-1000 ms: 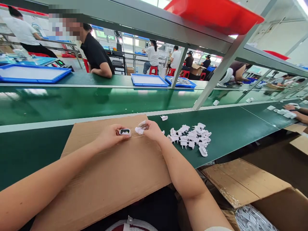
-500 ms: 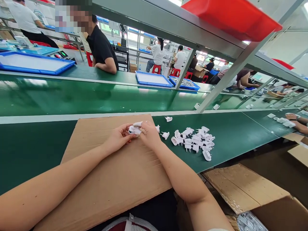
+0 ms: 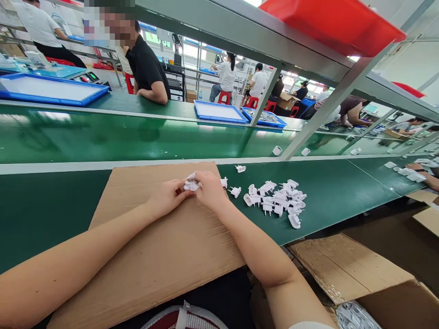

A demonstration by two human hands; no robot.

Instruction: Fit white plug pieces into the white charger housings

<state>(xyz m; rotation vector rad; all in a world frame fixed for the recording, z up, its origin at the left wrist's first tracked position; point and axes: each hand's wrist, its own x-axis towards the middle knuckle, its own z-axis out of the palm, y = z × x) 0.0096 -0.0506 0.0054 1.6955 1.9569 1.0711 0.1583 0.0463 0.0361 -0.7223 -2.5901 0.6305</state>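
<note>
Over the far part of a brown cardboard sheet, my left hand and my right hand meet around a small white plastic piece. The fingers of both hands are closed on it, and they hide much of its shape. White coverings show on fingertips of my right hand. Just right of the sheet, a few white plug-like pieces lie apart, one of them near my right wrist. Farther right is a pile of similar white pieces with prongs.
A green conveyor belt runs behind the worktable, carrying white pieces. Metal posts and a shelf with a red tray stand overhead. Open cardboard boxes are at lower right. A person in black leans across the line; another person's hand is far right.
My right fingers have shifted and closed further over the white piece, covering more of it. White pieces on the conveyor have moved slightly left.
</note>
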